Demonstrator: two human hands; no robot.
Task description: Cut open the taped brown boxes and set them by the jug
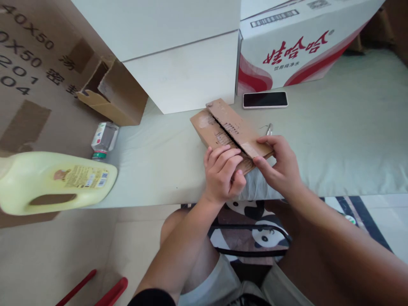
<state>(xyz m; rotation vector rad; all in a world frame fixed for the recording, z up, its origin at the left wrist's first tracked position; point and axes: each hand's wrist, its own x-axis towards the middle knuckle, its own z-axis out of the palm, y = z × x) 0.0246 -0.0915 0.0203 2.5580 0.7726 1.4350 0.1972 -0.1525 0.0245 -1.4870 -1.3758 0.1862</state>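
Observation:
A small brown cardboard box (223, 131) lies slanted on the pale green cloth, with a dark gap running along the edge of its top flap (237, 125). Torn, scuffed patches show on its upper face. My left hand (225, 172) grips the box's near side, fingers bent over the top. At the right end, my right hand (279, 163) pinches the flap corner between thumb and fingers. Just beyond the right fingers lies a small metallic object (270, 129), partly hidden. A phone (265, 100) rests face up behind it.
White boxes (191, 72) and a red-and-white water carton (287, 63) stand at the back of the cloth-covered surface (344, 136). On the left are an open cardboard box (123, 91), a clear bottle (104, 138) and a yellow jug (60, 182). Red handles (113, 291) show below.

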